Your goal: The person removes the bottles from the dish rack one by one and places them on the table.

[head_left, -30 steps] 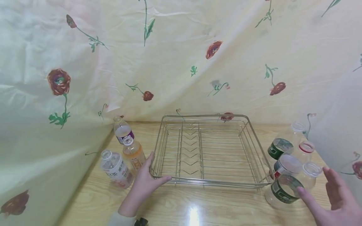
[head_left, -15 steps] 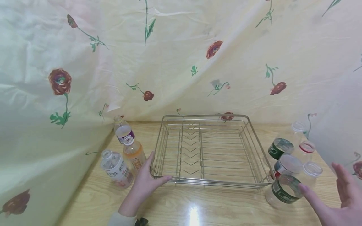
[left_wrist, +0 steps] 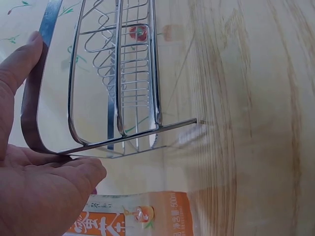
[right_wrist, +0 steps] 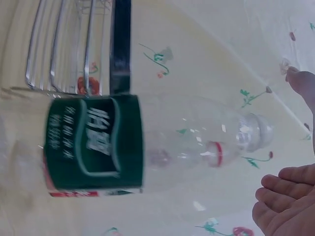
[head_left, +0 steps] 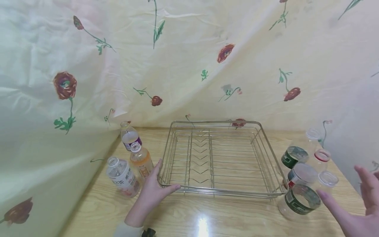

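Note:
A metal wire dish rack point(head_left: 231, 191) sits mid-table. My left hand point(head_left: 154, 191) rests spread at its front left corner, thumb along the front rim and fingers along the left side, as the left wrist view also shows around the rim point(left_wrist: 37, 113). Close beside those fingers stands an orange-labelled plastic bottle point(head_left: 142, 161). My right hand point(head_left: 359, 210) is held with thumb and fingers apart at the right edge. Nearest to it is a clear bottle with a green label point(head_left: 302, 199), uncapped. In the right wrist view, this bottle point(right_wrist: 93, 142) is apart from the hand point(right_wrist: 288, 196).
Left of the rack are also a purple-labelled bottle point(head_left: 130, 136) and a clear bottle with white print point(head_left: 122, 177). On the right stand a red-ringed bottle point(head_left: 322, 155) and another green-labelled one point(head_left: 294, 156). A flowered cloth point(head_left: 189, 65) hangs behind the wooden table point(head_left: 237, 217).
My right hand has drawn off to the right, away from the front green-labelled bottle. The left hand has stayed at the rack's corner, and the bottles stand as before.

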A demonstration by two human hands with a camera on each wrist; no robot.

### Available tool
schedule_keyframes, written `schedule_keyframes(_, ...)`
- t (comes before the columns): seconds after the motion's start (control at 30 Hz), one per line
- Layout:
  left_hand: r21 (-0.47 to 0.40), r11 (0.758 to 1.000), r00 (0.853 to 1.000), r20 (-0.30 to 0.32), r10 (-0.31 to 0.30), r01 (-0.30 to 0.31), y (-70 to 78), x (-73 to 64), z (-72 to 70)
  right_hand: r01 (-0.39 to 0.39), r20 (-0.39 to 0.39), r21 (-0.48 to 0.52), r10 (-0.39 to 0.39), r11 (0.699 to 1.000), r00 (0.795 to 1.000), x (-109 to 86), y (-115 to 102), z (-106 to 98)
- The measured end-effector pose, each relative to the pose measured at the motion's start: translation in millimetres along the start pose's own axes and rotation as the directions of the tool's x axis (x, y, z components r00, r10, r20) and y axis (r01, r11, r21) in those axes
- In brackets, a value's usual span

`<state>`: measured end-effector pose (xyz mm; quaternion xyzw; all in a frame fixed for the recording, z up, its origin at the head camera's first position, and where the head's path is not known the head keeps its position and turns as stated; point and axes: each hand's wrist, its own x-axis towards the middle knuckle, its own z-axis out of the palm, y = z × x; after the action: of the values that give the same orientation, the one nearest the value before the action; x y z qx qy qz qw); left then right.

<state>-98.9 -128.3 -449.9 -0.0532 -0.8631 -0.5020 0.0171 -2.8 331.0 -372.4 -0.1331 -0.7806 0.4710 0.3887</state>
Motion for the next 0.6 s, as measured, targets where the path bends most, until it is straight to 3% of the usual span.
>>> schedule_keyframes(0.17,0.005,1.000,1.000,0.006,0.006,-0.006,1.1,-0.2,-0.6,0.013,-0.021,-0.031,-0.014,0.999,1.000,8.4,-7,-3)
schedule_keyframes(0.37,0.003,1.000,1.000,0.010,0.010,-0.010,2.5,-0.2,-1.1,0.111,0.013,-0.089,-0.110,0.990,0.994,12.0,-14,-5)
schedule_keyframes(0.6,0.013,1.000,1.000,0.020,-0.001,0.001,2.7,0.2,-1.6,0.136,0.077,-0.045,-0.132,0.990,0.988,12.1,-33,-2)
